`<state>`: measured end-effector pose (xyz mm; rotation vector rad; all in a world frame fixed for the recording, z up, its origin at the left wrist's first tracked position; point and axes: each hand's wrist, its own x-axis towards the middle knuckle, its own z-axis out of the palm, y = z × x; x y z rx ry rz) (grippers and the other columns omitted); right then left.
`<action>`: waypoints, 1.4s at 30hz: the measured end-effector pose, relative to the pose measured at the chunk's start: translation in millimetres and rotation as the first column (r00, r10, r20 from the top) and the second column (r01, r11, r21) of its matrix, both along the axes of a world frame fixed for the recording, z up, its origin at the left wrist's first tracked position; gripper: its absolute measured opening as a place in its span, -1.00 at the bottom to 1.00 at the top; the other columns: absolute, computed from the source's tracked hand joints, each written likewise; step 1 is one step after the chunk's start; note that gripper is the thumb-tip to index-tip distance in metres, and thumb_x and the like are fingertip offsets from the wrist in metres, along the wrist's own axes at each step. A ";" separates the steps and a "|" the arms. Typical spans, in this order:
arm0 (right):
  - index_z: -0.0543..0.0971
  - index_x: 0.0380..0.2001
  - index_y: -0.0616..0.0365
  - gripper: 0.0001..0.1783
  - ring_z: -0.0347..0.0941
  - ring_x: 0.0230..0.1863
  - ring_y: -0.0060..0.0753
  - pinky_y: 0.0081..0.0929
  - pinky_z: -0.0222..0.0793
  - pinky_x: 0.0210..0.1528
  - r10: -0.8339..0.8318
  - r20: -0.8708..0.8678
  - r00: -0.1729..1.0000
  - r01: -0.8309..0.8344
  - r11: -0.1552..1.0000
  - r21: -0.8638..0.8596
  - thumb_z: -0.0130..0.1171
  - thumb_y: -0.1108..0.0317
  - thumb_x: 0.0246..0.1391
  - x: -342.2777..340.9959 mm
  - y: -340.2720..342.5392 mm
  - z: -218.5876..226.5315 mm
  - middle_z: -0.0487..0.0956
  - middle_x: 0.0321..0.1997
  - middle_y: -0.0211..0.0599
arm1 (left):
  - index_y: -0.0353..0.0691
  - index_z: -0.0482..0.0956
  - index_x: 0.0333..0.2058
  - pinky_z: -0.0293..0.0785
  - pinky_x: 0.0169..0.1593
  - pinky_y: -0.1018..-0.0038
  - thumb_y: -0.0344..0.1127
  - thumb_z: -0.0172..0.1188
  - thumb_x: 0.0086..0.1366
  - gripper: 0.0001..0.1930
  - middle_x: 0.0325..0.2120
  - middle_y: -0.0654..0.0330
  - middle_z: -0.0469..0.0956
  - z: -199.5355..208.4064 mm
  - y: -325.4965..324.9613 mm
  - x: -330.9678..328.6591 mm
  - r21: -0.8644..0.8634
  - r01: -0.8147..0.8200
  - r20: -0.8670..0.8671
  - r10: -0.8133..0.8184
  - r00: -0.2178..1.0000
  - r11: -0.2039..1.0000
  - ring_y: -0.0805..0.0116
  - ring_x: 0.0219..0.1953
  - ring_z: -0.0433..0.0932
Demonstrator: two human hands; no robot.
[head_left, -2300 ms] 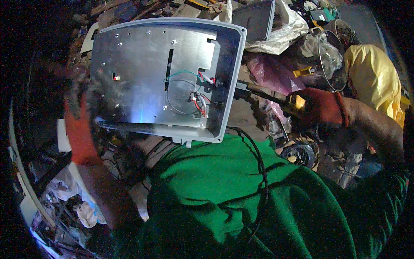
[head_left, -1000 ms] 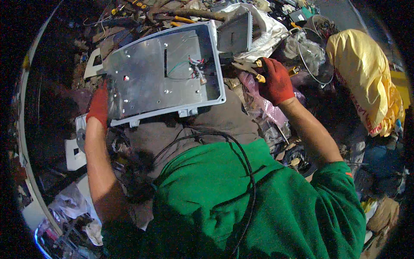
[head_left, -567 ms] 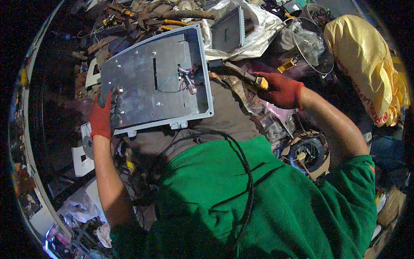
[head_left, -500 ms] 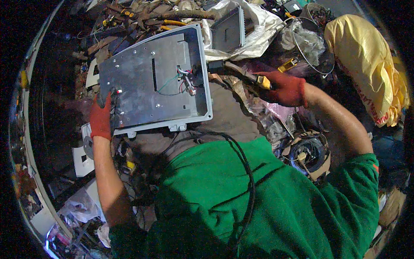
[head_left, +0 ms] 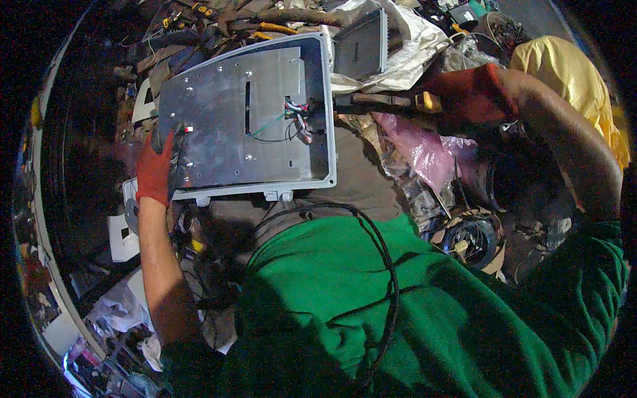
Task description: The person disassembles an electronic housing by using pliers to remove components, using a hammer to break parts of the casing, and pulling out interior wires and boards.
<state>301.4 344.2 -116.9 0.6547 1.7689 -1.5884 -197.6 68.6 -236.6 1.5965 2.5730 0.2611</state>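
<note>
A shallow grey enclosure box (head_left: 330,142) rests tilted on my lap, its open side facing up. Inside lies a flat metal plate (head_left: 219,139) with a long slot and small studs; thin coloured wires (head_left: 298,119) come out near its right side. My left hand (head_left: 156,166), in a red glove with dark fingers, grips the box's left edge, fingers over the plate. In my right hand (head_left: 474,96), also red-gloved, is a brown, worn hand tool (head_left: 388,101) with yellow at its grip. Its far end is at the box's right wall; I cannot tell whether they touch.
A white sack (head_left: 415,43) with a grey finned cover (head_left: 360,43) stands beyond the box. Pink plastic wrap (head_left: 421,149) and a coil of cable (head_left: 471,242) lie to the right, a yellow sack (head_left: 554,73) farther right. Mixed scrap surrounds me. A black cable (head_left: 385,265) crosses my green shirt.
My right hand has moved right and slightly up, and the tool now lies more level beside the box. The box has shifted slightly right, with my left hand still on its edge.
</note>
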 end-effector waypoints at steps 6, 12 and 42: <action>0.29 0.19 0.17 -0.34 0.37 0.09 -0.43 -0.26 0.26 0.20 -0.091 -0.008 0.996 0.086 0.961 -0.263 0.20 0.33 0.00 0.7 17.3 13.3 0.43 0.15 -0.23 | -0.31 0.33 0.13 0.32 0.13 0.25 0.17 0.07 0.24 -0.30 0.05 -0.14 0.42 -2.6 -7.7 2.9 0.032 0.007 -0.021 -0.006 1.000 0.999 -0.04 0.09 0.42; 0.31 0.17 0.16 -0.37 0.40 0.04 -0.44 -0.25 0.32 0.13 -0.142 0.066 0.988 0.155 0.952 -0.264 0.21 0.31 0.01 0.6 15.0 12.2 0.45 0.11 -0.23 | -0.30 0.33 0.14 0.32 0.14 0.27 0.11 0.09 0.25 -0.34 0.01 -0.14 0.45 5.6 -8.8 11.4 -0.015 0.076 -0.034 -0.077 0.996 0.997 -0.03 0.08 0.43; 0.29 0.05 0.26 -0.29 0.42 -0.09 0.09 -0.19 0.38 -0.03 0.143 -0.141 0.980 0.090 0.317 0.944 0.22 0.47 -0.31 3.9 -58.0 -43.5 0.45 -0.11 0.04 | -0.36 0.21 0.19 0.26 0.18 0.19 0.21 -0.02 0.27 -0.23 0.08 -0.24 0.36 11.9 0.1 15.4 -0.112 -0.042 0.178 0.061 0.982 0.993 -0.10 0.13 0.37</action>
